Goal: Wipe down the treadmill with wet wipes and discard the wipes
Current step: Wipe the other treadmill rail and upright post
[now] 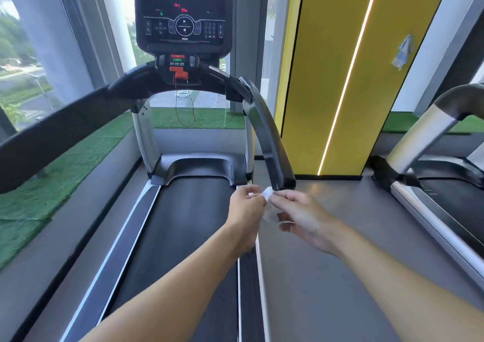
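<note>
**Two hands, one wet wipe, at the end of a treadmill's right handrail**

One small, crumpled white wet wipe (267,193) is held between both hands, just below the tip of the right handrail (267,132). The left hand (246,207) pinches one end with curled fingers, and the right hand (301,218) pinches the other between thumb and forefinger. The treadmill (196,166) shows two curved, glossy black handrails, the left handrail (52,132) blurred. It also has one lit console (183,17), one red safety clip (179,74) with a thin hanging cord, and one matte dark belt (183,237). A second treadmill (419,132), with a silver upright, stands partly cut off at right. Green artificial turf (65,163) lines the window ledge, and one yellow wall panel (314,80) carries one light strip (348,80).
</note>
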The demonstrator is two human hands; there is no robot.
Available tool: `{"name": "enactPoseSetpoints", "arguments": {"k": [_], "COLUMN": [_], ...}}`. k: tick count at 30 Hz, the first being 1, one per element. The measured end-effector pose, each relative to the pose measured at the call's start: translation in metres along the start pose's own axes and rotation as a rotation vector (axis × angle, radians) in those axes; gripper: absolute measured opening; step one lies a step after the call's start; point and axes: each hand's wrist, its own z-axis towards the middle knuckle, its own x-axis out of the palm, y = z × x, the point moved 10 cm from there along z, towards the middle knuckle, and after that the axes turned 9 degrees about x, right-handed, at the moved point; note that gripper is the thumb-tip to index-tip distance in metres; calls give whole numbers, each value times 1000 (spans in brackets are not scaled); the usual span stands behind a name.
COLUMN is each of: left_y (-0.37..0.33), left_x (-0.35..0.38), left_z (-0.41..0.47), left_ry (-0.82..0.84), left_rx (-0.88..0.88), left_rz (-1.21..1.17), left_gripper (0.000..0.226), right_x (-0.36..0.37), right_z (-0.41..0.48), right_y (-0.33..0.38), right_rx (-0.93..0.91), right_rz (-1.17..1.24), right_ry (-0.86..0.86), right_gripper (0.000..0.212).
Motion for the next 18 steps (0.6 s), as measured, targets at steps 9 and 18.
{"name": "enactPoseSetpoints", "arguments": {"k": [9,18], "left_y": [-58,-83], "left_x": [-55,-280], "left_z": [-33,-79], "left_ry": [43,-222], "left_rx": [28,32], "left_rz": [-34,-53], "left_gripper": [10,26], "right_x": [76,289], "right_z": [-33,-26], "right_y": [49,51], "right_rx": [-169,-148], "right_rz": [-200,-230], "right_ry": [138,164], "right_gripper": [18,25]}}
